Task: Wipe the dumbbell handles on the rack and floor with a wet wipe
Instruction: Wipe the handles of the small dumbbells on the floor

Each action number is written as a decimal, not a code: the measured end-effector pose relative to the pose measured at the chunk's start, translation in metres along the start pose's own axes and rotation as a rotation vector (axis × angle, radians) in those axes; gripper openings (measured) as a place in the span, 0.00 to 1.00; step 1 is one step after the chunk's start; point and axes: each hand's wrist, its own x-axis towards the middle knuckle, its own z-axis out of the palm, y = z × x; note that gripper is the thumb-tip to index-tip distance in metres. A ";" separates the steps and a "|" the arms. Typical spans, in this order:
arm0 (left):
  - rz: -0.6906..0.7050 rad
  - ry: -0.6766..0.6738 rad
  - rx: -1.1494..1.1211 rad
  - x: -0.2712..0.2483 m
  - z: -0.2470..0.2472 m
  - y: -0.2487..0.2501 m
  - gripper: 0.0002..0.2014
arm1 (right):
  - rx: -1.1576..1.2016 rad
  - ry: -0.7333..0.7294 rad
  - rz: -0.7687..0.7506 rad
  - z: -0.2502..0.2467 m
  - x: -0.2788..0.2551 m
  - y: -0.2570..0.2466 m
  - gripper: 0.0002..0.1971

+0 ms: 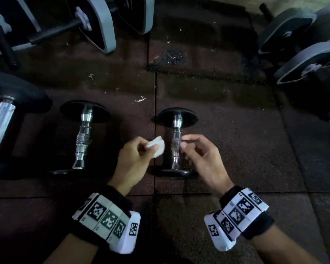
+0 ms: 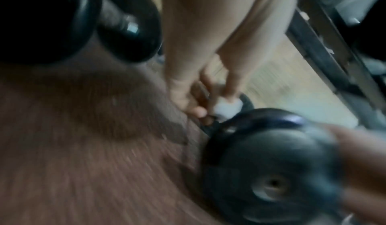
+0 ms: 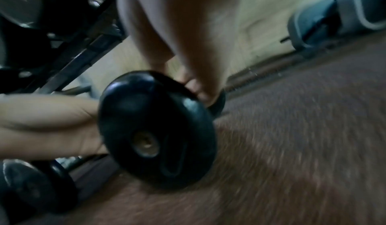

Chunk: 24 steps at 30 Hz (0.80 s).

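My left hand [image 1: 135,155] pinches the soft, limp wet wipe [image 1: 156,148] at nine o'clock of the small dumbbell [image 1: 176,143]. My right hand [image 1: 200,153], fingers loosely curled, holds nothing. I judge the rigid, heavy handle stays put; wrap its knurled middle.

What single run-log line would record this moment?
left hand: pinches wet wipe | right hand: curled beside handle, contact unclear | dumbbell: on floor | wipe beside handle, apart
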 end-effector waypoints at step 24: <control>-0.028 -0.287 0.003 -0.013 0.002 0.048 0.03 | -0.101 -0.283 0.051 -0.005 -0.003 -0.001 0.17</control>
